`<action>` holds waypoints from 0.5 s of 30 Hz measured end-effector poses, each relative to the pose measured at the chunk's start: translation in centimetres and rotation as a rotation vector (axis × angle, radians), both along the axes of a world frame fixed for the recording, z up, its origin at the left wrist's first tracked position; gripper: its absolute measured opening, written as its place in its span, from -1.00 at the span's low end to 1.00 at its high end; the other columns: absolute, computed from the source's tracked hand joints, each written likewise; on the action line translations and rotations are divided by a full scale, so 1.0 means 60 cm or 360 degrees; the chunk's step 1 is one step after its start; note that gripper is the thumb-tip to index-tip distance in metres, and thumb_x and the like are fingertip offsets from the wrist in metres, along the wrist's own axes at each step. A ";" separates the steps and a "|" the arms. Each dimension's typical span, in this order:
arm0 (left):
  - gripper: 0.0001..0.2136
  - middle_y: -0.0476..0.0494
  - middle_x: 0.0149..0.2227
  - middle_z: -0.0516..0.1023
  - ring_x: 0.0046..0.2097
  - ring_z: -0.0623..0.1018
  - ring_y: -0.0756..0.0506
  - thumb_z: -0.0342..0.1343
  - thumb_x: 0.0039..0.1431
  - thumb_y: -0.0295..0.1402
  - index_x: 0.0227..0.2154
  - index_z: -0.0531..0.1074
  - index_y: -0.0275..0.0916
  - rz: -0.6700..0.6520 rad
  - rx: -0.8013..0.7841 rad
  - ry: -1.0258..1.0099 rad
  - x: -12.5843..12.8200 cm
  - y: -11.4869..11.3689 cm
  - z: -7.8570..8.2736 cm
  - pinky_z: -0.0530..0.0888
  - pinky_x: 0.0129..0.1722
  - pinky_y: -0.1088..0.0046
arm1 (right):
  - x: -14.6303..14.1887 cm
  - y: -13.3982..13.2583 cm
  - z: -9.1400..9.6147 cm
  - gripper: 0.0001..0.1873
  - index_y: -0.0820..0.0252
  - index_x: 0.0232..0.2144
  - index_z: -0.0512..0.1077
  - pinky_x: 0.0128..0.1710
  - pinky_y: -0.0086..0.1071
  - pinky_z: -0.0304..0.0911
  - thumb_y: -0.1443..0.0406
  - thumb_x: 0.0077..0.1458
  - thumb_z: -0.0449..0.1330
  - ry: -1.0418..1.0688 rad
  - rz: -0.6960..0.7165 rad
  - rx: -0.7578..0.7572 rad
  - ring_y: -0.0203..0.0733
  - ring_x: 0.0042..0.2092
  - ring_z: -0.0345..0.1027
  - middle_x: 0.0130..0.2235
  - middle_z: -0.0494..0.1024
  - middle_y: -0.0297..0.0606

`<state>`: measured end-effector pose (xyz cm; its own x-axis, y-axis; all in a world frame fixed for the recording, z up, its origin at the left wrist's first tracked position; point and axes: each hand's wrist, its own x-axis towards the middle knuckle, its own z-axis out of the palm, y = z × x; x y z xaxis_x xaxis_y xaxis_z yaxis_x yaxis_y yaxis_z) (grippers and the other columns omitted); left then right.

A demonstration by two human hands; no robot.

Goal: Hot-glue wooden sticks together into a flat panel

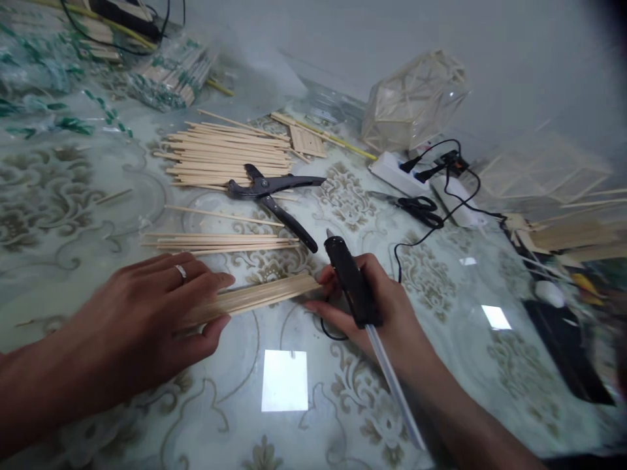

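Left hand (161, 300), ring (181, 274) on one finger, closed narrowly over the near-left end of a flat bundle of thin wooden sticks (267, 293), thumb below, fingers above. I place the bundle between the two hands, over the patterned tabletop (235, 421), slanting slightly up to the right. Right hand (394, 313) holds a black glue gun (347, 274), nozzle pointing away, clear glue stick (390, 375) trailing from its rear. I note its fingertips at the bundle's right end; cannot tell from here whether they pinch it. Beyond, I log a small row of loose sticks (230, 243), then pliers (264, 186) partly over a larger stick pile (225, 153). Black-handled scissors (406, 203) lie right, near a white power strip (389, 170).
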<state>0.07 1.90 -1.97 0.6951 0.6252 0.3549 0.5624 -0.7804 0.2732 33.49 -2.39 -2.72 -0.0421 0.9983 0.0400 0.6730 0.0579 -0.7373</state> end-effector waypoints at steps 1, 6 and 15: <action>-0.81 -0.06 -0.11 0.69 -0.15 0.71 -0.14 0.06 0.54 -0.36 0.10 0.47 -0.17 0.0010 -0.0018 -0.0008 0.000 -0.001 -0.001 0.57 -0.11 0.28 | -0.005 0.000 -0.001 -0.52 -0.03 -0.17 0.31 -0.40 -0.27 0.39 0.10 0.15 0.56 -0.0014 -0.0026 0.0031 -0.04 -0.31 0.62 -0.20 0.75 -0.30; -0.81 -0.02 -0.09 0.69 -0.12 0.71 -0.11 0.08 0.53 -0.30 0.08 0.51 -0.13 0.0048 -0.0108 -0.0063 -0.004 -0.002 -0.006 0.55 -0.08 0.32 | -0.020 0.001 -0.004 -0.59 -0.04 -0.15 0.31 -0.45 -0.30 0.34 0.12 0.20 0.48 -0.0100 -0.0032 0.0127 -0.07 -0.39 0.60 -0.31 0.71 -0.36; -0.78 -0.04 -0.17 0.72 -0.23 0.71 -0.07 0.02 0.57 -0.25 -0.05 0.55 -0.17 0.0085 -0.0204 -0.0096 -0.005 0.006 0.003 0.54 -0.17 0.36 | -0.014 0.001 -0.006 -0.67 -0.04 -0.20 0.38 -0.43 -0.36 0.40 0.20 0.23 0.49 -0.0021 -0.0043 0.0183 -0.16 -0.43 0.57 -0.32 0.75 -0.43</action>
<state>-0.26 2.24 -1.76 0.6394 0.7038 0.3097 0.5819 -0.7062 0.4034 32.66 -2.31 -3.09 -0.0166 0.9879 0.1539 0.6852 0.1233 -0.7178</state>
